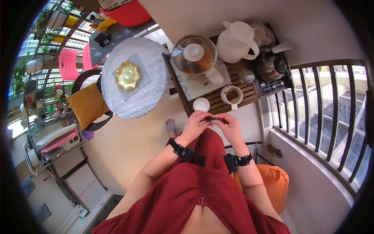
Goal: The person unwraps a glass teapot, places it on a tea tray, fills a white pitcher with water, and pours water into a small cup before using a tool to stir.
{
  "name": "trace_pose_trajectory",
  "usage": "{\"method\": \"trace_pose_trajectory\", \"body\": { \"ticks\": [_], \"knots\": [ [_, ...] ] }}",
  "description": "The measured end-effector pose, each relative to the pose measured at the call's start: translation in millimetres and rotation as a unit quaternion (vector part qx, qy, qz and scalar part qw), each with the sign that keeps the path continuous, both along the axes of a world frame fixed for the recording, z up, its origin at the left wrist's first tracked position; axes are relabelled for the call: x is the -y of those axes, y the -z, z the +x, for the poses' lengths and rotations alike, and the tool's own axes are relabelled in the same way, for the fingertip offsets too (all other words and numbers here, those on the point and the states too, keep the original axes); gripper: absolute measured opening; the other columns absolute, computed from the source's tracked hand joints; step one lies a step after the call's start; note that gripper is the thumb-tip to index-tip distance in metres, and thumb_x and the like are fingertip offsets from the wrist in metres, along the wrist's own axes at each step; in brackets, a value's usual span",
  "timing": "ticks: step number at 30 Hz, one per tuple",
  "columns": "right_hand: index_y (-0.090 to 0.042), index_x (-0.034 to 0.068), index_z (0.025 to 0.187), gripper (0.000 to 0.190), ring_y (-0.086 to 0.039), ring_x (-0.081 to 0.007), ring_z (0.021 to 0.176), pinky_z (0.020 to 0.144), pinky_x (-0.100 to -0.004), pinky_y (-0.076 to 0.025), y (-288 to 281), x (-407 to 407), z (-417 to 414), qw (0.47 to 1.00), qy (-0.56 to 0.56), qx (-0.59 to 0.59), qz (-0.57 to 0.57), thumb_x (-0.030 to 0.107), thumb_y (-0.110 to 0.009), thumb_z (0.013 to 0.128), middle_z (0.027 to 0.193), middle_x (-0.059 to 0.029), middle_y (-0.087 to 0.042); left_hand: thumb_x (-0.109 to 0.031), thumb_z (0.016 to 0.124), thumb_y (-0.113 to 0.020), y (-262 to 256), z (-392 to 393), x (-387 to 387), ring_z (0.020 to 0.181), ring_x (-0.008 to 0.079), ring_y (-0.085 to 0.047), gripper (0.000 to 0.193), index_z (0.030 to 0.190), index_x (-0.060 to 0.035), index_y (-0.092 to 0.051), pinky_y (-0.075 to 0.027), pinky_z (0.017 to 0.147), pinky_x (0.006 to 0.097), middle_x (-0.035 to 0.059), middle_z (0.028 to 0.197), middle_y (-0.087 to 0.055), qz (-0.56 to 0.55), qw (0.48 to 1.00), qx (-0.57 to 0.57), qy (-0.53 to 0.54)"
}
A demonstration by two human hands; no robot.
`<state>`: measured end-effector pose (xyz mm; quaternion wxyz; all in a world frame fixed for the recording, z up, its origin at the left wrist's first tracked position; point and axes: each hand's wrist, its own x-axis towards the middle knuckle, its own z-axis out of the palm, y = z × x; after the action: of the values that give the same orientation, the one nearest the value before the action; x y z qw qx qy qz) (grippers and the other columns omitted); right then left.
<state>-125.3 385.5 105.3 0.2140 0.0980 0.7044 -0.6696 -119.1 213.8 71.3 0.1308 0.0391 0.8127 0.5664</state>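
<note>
Between my two hands is a small dark object [209, 119], too small to identify. My left hand [195, 124] pinches one side of it and my right hand [229, 125] the other, just above my knees at the tea table's front edge. Right beyond my left fingers stands a small white cup or lidded dish [201, 104]. A white mug [233, 100] with brown pieces inside sits past my right hand. Farther back is a glass pot [178, 65] with a white-knobbed lid and dark contents. A small clear glass vessel [247, 76] stands to the right of it.
The slatted wooden tea table [216, 104] also bears a white jug [233, 42] and a glass teapot [270, 68] above a control panel. To the left is a lace-covered round table [146, 99] with a gold dish [128, 75]. Black railings [318, 111] line the right side.
</note>
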Motion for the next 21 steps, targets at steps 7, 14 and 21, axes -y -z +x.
{"method": "trace_pose_trajectory", "body": {
  "ticks": [7,14,21],
  "knots": [
    [-0.064,0.001,0.096,0.015,-0.055,-0.0061,0.073,0.065,-0.0198,-0.045,51.5,147.1,45.5,0.996,0.060,0.022,-0.062,0.004,-0.062,0.081,0.080,-0.0009,-0.062,-0.006,0.075,-0.066,23.6,52.5,152.3,0.086,0.0166,-0.058,0.039,0.113,-0.0051,-0.056,-0.048,0.072,0.0269,0.0067,0.105,-0.057,-0.036,0.994,0.097,-0.046],
    [-0.066,0.000,0.096,0.021,-0.056,-0.0093,0.074,0.067,-0.0226,-0.044,244.9,271.1,42.8,0.935,0.302,0.182,-0.043,0.014,-0.065,0.080,0.082,-0.0023,-0.065,-0.010,0.080,-0.064,78.2,139.8,331.4,0.082,0.0132,-0.058,0.029,0.108,-0.0009,-0.058,-0.048,0.075,0.0267,0.0068,0.092,-0.063,-0.059,0.945,0.276,-0.163],
    [-0.066,0.001,0.097,0.027,-0.062,-0.0177,0.081,0.074,-0.0279,-0.046,442.5,367.5,-25.2,0.932,0.303,0.168,0.106,0.018,-0.065,0.077,0.091,-0.0089,-0.067,-0.010,0.082,-0.063,102.8,223.3,414.1,0.078,0.0103,-0.057,0.023,0.102,0.0017,-0.061,-0.047,0.071,0.0231,0.0044,0.086,-0.063,-0.117,0.859,0.390,-0.311]
  ]
}}
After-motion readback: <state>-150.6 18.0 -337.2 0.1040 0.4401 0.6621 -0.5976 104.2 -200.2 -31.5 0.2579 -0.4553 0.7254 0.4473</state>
